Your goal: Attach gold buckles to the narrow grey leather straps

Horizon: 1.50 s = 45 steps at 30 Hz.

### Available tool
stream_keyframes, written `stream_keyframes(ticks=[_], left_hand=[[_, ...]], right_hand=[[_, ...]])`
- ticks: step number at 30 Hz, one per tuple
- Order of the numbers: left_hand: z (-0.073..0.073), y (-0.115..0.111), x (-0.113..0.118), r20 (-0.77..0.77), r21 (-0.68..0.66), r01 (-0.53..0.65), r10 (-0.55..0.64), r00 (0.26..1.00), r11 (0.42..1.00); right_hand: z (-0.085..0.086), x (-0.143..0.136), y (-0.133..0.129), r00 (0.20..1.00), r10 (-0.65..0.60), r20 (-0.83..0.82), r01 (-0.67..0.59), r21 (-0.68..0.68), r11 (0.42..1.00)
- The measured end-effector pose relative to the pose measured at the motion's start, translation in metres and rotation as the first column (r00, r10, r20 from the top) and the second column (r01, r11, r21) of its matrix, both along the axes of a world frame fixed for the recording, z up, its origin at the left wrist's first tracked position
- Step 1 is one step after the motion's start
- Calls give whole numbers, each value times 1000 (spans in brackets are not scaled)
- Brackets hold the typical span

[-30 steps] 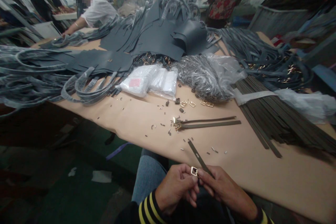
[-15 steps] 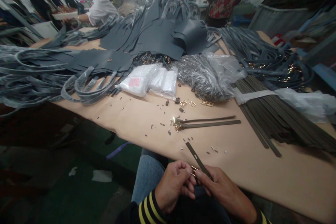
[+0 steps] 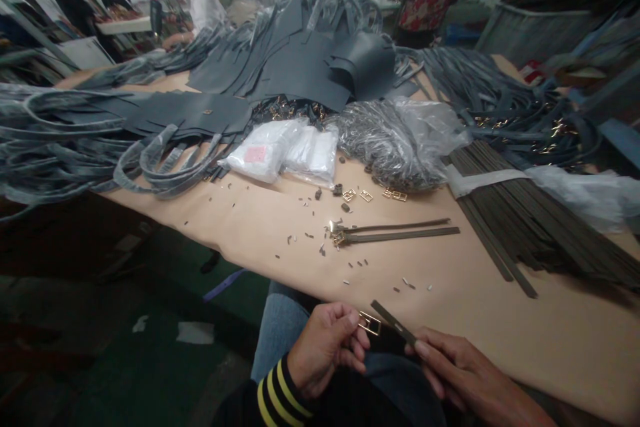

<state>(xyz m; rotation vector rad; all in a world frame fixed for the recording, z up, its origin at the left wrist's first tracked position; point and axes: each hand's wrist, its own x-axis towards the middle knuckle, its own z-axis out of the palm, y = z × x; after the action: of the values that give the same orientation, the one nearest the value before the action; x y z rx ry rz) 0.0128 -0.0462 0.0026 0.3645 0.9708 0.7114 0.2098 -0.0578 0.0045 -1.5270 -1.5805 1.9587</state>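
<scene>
Between the thumb and fingers of my left hand is a gold rectangular buckle, its frame sticking out to the right. My right hand pinches a dark olive strap, whose free end points up and left and has a small slot. Buckle and strap are apart, with a narrow gap between them. Both hands are over my lap at the table's near edge. Beyond them, two olive straps with gold buckles lie side by side on the table. Loose gold buckles lie farther back.
A bundle of olive straps lies at right, wrapped with a white band. Clear plastic bags, white packets and dark grey leather pieces fill the table's back. Grey wrapped handles lie left. Other people work behind.
My hands have moved apart. The right hand has drawn the strap to the right and lower, away from the buckle, which now shows more fully in my left hand.
</scene>
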Motion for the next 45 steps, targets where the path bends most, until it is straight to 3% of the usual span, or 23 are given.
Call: stream_keyframes(ticks=[13, 20, 26, 30, 34, 37, 40, 45], left_hand=[[-3, -3, 2, 95, -20, 23, -21, 995, 1000], [-3, -3, 2, 211, -46, 79, -67, 975, 996], [-5, -4, 6, 283, -50, 149, -129, 951, 988], [-4, -4, 10, 224, 5, 193, -190, 956, 981], [1, 0, 12, 69, 29, 195, -197, 978, 980], [3, 2, 11, -99, 183, 170, -154, 983, 968], [3, 3, 8, -170, 326, 177, -126, 977, 929], [-1, 1, 8, -146, 280, 172, -135, 980, 944]], right_hand=[[-11, 9, -3, 957, 35, -287, -94, -194, 977], [-19, 7, -3, 939, 5, -343, -79, -204, 976], [-8, -7, 0, 932, -41, -360, -30, -191, 981], [5, -21, 5, 943, -34, -330, -13, -138, 990], [8, -29, 9, 965, -47, -259, 23, -93, 995], [3, -31, 10, 979, -60, -197, 53, -38, 998], [0, -31, 10, 991, -51, -126, 56, 35, 998], [2, -32, 11, 995, -9, -96, 19, 103, 994]])
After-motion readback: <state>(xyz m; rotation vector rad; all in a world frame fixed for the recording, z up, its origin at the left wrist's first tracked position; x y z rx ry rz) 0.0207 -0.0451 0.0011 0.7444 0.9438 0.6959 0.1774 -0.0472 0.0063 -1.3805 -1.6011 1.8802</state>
